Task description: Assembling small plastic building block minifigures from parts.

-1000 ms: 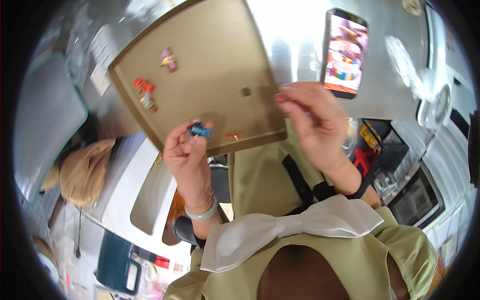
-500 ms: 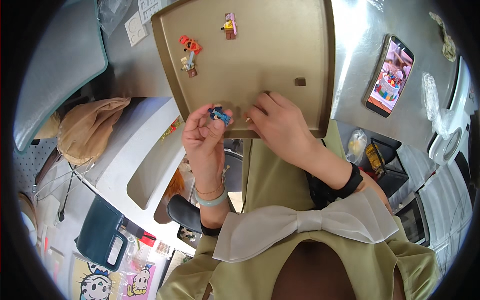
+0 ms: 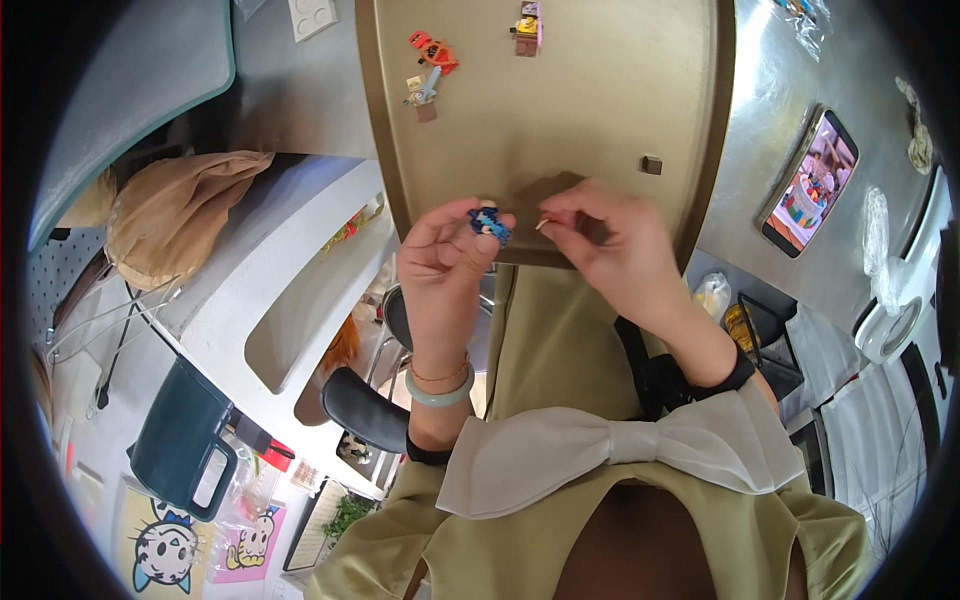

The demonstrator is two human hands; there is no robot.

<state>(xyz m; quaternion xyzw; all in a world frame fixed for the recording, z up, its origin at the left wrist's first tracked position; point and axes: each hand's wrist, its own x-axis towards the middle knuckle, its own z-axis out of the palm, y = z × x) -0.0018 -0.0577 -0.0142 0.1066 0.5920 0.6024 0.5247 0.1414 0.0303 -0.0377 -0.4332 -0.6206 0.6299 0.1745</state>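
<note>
My left hand (image 3: 440,265) pinches a small blue toy minifigure (image 3: 488,226) just above the near edge of a gold-brown tray (image 3: 580,110). A tiny pale, pointed piece (image 3: 543,224) sits between the thumb and fingertips of my right hand (image 3: 630,245), a short gap to the right of the blue figure. Farther back on the tray lie a red minifigure (image 3: 434,50), a brown-legged minifigure with a grey sword (image 3: 424,97), and a yellow and pink minifigure (image 3: 527,30). Near the tray's right side rests a small dark brown block (image 3: 651,165).
A phone (image 3: 810,182) showing a decorated cake lies on the metal counter right of the tray. Clear plastic wrap (image 3: 878,240) is beyond it. To the left are a brown bag (image 3: 175,225) and a white shelf unit (image 3: 290,270). A dark teal pitcher (image 3: 180,440) stands lower left.
The view has shifted, so the tray and surroundings sit elsewhere in the picture. My right hand has turned, showing the pale piece more plainly. Both hands keep their hold.
</note>
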